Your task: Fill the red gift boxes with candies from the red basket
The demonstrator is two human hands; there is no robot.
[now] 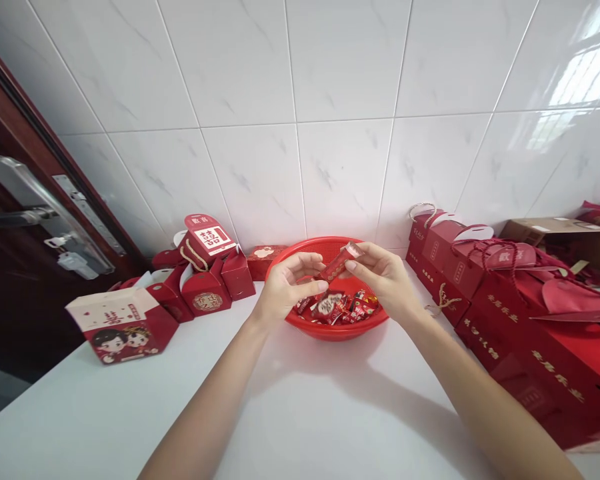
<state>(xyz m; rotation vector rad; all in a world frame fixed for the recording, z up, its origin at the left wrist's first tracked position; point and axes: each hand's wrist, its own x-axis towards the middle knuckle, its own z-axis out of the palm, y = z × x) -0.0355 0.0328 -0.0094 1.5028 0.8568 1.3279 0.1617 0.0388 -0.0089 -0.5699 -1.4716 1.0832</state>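
Over a red plastic basket [337, 331], a slim red box with gold print [336, 263] is held up at a tilt. My right hand [383, 275] pinches its upper right end between thumb and fingers. At the lower left end, my left hand [285, 283] curls its thumb and fingers around the tip; how firmly it grips is hard to tell. Inside the basket lie several red wrapped sweets [357, 307] and a packet with a pale label [330, 305].
On the left stand a cream-and-red cartoon box [125, 327] and several red gift boxes [207, 287]. A flat red box [266, 259] lies behind the basket. Large red gift boxes [530, 333] line the right side of the white table [300, 413], with a cardboard box [555, 233] beyond.
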